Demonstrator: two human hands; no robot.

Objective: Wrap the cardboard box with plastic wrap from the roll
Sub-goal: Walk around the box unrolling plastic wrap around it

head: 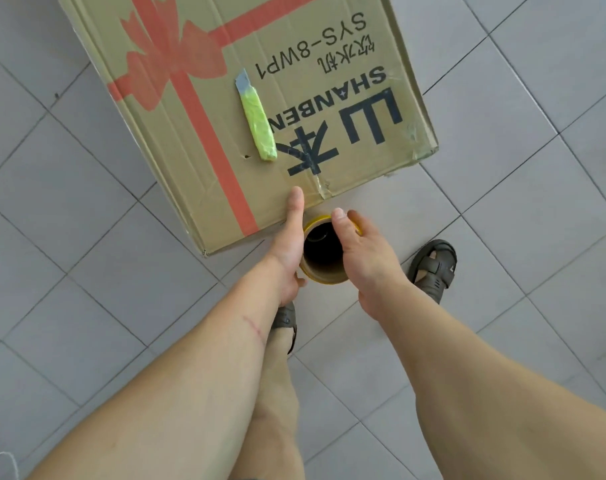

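A large cardboard box (225, 98) with a red printed ribbon and black lettering stands on the tiled floor. Just below its near edge I look down the hollow core of the plastic wrap roll (324, 252), held upright. My left hand (289, 244) curls round the roll's left side, with its thumb stretched up onto the box's top edge. My right hand (362, 251) grips the roll from the right, thumb on its rim. The length of the roll below the hands is hidden.
A yellow-green utility knife (258, 121) with its grey blade out lies on top of the box. My sandalled feet (433, 268) stand on the grey floor tiles (519, 168) just behind the roll.
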